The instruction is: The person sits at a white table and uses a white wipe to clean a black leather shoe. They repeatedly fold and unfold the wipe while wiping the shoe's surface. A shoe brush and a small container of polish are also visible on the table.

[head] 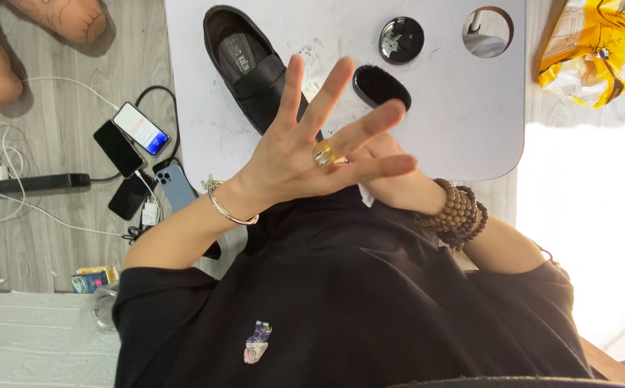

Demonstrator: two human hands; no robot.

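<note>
1. Fingers of your left hand (294, 154) are spread, holding nothing, above the shoe (251, 68).
2. Your right hand (391, 179) hides behind; grip unclear.
3. Beside the shoe: brush (380, 86), open polish tin (401, 39), on the white table (456, 136).

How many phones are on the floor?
4 phones: one lit, a black one beside it, a blue one, and a dark one below. More may be hidden.
</note>
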